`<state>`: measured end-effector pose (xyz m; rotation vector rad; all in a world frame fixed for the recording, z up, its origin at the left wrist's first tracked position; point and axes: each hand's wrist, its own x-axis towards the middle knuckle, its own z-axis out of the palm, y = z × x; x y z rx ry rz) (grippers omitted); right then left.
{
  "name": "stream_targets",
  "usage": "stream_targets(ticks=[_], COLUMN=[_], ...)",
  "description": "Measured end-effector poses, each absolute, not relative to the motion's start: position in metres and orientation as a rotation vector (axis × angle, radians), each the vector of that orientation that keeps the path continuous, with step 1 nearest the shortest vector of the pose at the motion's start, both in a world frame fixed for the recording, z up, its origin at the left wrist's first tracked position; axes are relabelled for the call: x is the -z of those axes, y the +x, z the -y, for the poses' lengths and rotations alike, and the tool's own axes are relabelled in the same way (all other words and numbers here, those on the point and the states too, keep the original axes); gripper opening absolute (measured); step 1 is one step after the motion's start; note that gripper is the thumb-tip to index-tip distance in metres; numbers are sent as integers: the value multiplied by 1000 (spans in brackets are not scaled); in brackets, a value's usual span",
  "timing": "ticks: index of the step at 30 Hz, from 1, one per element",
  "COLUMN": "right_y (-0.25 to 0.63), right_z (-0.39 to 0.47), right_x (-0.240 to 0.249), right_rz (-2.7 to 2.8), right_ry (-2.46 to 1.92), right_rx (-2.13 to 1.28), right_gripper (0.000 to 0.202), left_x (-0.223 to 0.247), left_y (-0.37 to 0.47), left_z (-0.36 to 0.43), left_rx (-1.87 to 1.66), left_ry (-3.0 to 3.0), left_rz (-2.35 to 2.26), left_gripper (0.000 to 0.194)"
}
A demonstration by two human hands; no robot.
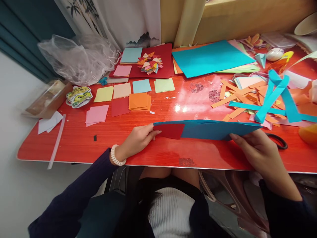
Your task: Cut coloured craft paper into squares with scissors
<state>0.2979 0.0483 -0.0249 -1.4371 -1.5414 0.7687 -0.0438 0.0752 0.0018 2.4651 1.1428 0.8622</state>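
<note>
A long folded strip of blue paper (208, 130) is held up between my two hands, just above the red table. At its left end, a red paper square (170, 131) lies against the blue face. My left hand (142, 138) pinches that end, with the thumb over the red square's edge. On the right, my right hand (255, 145) grips the far end of the blue paper, thumb in front and fingers mostly hidden behind. Black-handled scissors (278, 141) lie beside my right hand, partly covered by it.
Stacks of small paper squares, such as orange (139, 101) and pink (97, 114), lie on the red table (74, 145). Large blue sheets (210, 59) and a folded paper wreath (150, 62) are at the back. Orange and blue paper strips (272, 96) pile up at right.
</note>
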Motion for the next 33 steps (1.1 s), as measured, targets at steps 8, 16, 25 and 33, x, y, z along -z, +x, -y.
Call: stream_targets(ticks=[8,16,25,33], right_y=[296,294,286,286], right_z=[-52,-75,-66,-63], right_x=[13,7,11,11], right_rz=[1430,1046,1355,1435], right_ry=[-1507,-1598,-1397,-1427], right_rx=[-856,-1201,-927,-840], right_gripper=[11,38,23,19], left_x=[-15,-27,-11,-3], left_y=[-42,-37,-45,-47], left_z=[-76,-87,-81,-81], left_rx=[-654,-506,-709,-757], left_ry=[1917,1279,2017,2246], left_rz=[-1237,-1160,-1193,-1213], left_gripper=[27,30,20,20])
